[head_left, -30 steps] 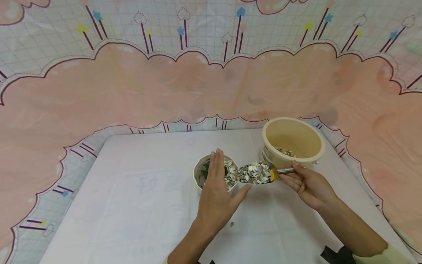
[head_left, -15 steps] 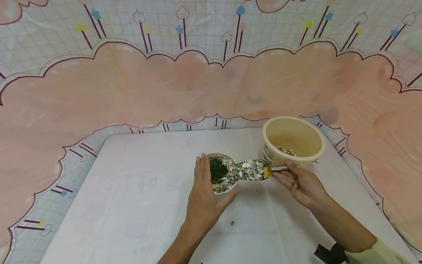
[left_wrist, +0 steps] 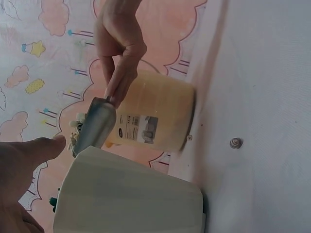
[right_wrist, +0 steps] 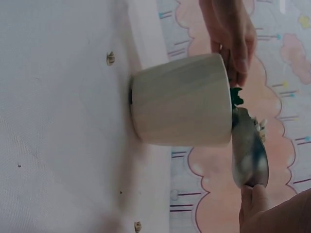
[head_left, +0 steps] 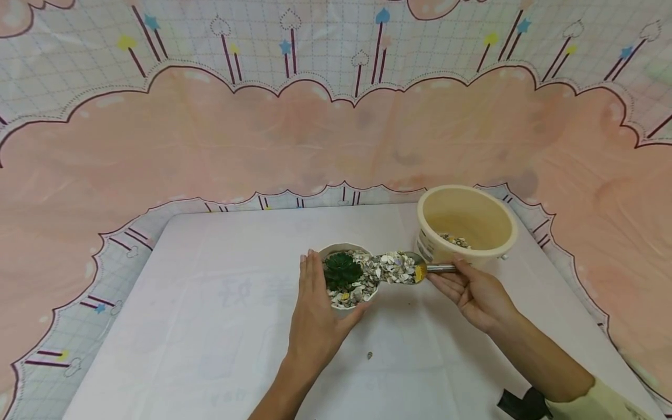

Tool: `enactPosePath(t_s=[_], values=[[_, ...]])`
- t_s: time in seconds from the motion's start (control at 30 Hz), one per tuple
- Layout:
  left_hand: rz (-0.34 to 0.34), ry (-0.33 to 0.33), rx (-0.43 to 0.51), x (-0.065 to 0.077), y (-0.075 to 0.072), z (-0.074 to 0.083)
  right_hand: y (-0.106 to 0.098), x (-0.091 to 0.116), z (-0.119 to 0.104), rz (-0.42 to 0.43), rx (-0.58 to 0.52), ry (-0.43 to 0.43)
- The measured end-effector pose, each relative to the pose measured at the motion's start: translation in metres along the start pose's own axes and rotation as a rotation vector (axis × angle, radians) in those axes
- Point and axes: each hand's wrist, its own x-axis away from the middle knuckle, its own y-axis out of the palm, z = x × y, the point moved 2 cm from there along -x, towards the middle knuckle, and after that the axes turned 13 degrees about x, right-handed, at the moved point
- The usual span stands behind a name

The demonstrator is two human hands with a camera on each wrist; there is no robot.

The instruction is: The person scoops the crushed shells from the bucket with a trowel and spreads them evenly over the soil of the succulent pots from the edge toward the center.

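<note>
A white faceted pot stands on the table, holding a dark green succulent amid crushed shell pieces. My left hand is at the pot's left and near side, fingers straight; in the left wrist view its thumb is lifted off the rim. My right hand pinches the handle of a metal scoop between thumb and fingers. Heaped with shell pieces, the scoop lies nearly level, its lip over the pot's right rim. Whether the left fingers touch the pot cannot be told.
Behind the right hand stands a cream bucket with some shell pieces at its bottom. A tiny snail shell lies on the white tabletop near the front. A patterned cloth hangs behind the table.
My left hand has moved left from over the pot to its side, uncovering the succulent. The right hand has brought the scoop left, its lip now over the rim.
</note>
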Motion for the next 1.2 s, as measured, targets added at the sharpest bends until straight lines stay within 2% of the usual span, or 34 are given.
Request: enactPosePath(t_s=[0.17, 0.43, 0.73, 0.93, 1.2], values=[[-0.003, -0.039, -0.013, 0.000, 0.000, -0.002, 0.000, 0.001, -0.001, -0.016, -0.033, -0.006], [0.000, -0.114, -0.025, -0.006, 0.005, -0.009, 0.001, 0.005, -0.001, -0.024, 0.010, -0.047], [0.006, -0.098, -0.005, -0.009, 0.006, -0.016, 0.006, 0.005, -0.003, -0.014, 0.045, -0.075], [-0.048, -0.065, 0.017, -0.016, -0.001, -0.023, 0.010, 0.005, -0.003, 0.001, 0.061, -0.087], [-0.186, -0.041, 0.072, -0.025, -0.014, -0.031, 0.010, 0.005, -0.002, -0.024, 0.057, -0.112]])
